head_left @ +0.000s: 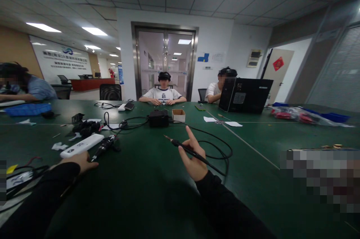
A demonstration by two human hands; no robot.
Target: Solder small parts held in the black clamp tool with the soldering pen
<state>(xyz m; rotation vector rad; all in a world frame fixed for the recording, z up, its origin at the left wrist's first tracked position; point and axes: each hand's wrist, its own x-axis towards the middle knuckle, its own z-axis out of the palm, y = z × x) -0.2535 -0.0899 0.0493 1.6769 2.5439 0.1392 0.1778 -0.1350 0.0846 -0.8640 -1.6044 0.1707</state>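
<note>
A soldering iron (191,152) with a black handle lies across my right hand (194,160), held near the thumb. Its metal tip points up and left, over the green table, and the index finger sticks out away from the handle. From the iron a black cable (231,153) loops along the tabletop on the right. My left hand (81,161) rests low on the table at the left, its thumb and finger apart. Just beyond it lie a long white device (82,145) and a black tool with a metal tip (104,147); whether the fingers touch them I cannot tell.
A black box (158,118) and a small cardboard box (178,115) stand mid-table. Dark cables and parts (87,128) clutter the left. Papers, a large black case (244,95) and plastic bags (298,114) are at right. Several people sit around the table (135,186).
</note>
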